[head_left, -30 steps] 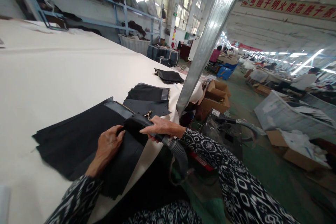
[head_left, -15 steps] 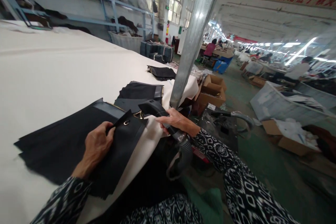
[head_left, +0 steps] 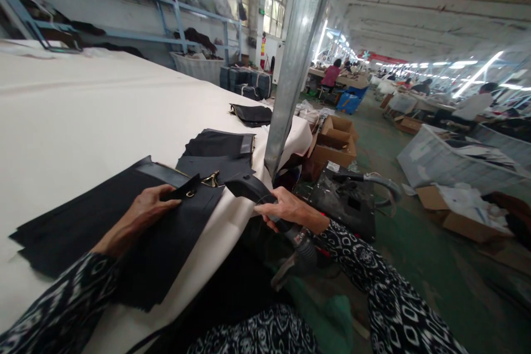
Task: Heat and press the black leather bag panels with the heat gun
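Note:
My left hand (head_left: 151,207) pinches the top edge of a black fabric panel (head_left: 174,249), close to a small gold-coloured ring (head_left: 190,194). That panel lies over more black pieces at the front edge of a white-covered table (head_left: 103,105). A gold metal fitting (head_left: 212,178) shows just beyond the ring. Over the table's edge, my right hand (head_left: 286,207) is wrapped round the handle of a black hand-held nozzle tool (head_left: 246,185) with a ribbed hose (head_left: 307,249). Its tip points left at the panel, a short way apart from it.
More black panels (head_left: 218,146) lie farther along the table, with a folded black piece (head_left: 253,115) behind. A metal post (head_left: 296,61) rises at the table's edge. Right of it stand cardboard boxes (head_left: 334,146), a black machine case (head_left: 344,199) and a large bin (head_left: 435,160).
The nozzle tool has moved right and slightly down with my right hand, away from the panel. My left hand and the panel have shifted a little left.

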Demonstrator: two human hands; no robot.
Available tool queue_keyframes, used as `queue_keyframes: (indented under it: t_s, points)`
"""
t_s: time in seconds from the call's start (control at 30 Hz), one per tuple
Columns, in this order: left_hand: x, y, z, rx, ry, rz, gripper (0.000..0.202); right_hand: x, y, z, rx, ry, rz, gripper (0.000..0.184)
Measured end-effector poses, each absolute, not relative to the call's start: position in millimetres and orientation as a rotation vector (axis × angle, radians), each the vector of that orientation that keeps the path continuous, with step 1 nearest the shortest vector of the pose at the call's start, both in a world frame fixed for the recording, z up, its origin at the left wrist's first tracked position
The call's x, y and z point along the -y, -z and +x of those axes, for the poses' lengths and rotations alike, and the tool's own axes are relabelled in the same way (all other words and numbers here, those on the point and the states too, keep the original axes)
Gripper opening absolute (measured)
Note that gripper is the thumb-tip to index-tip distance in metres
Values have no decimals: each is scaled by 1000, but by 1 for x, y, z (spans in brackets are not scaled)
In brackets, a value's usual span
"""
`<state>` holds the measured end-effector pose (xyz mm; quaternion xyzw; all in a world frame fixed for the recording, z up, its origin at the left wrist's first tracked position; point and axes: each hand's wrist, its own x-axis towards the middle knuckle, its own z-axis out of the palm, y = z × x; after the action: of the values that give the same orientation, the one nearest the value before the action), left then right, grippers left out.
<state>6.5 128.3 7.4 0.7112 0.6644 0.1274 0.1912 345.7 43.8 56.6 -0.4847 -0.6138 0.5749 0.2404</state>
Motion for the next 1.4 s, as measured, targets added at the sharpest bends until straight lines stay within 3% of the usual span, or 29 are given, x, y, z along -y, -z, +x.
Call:
queue_keyframes:
  t_s: [0.17,0.3,0.47,0.67,1.1,1.4]
  points:
    - [-131,-69,4,-2209,-417,2230,47,-41,-54,346,1673,-1548,-1298,30]
    - [-130,-92,2,-2189,-286,2991,50,-38,-54,349,1682,-1511,-1305,27]
    - [-111,-26,20,-1512,-232,3339,35,-32,-60,351,1707,-1472,-1370,26]
    - [-78,41,39,-1571,-506,3266,33,-24,-75,347,1732,-1505,-1392,25]
    - [-73,54,39,-1518,-758,3082,29,-59,-58,301,1947,-1619,-1342,26]
    - [-69,33,51,-1713,-314,2663,29,-75,-66,288,1774,-1527,-1423,23]
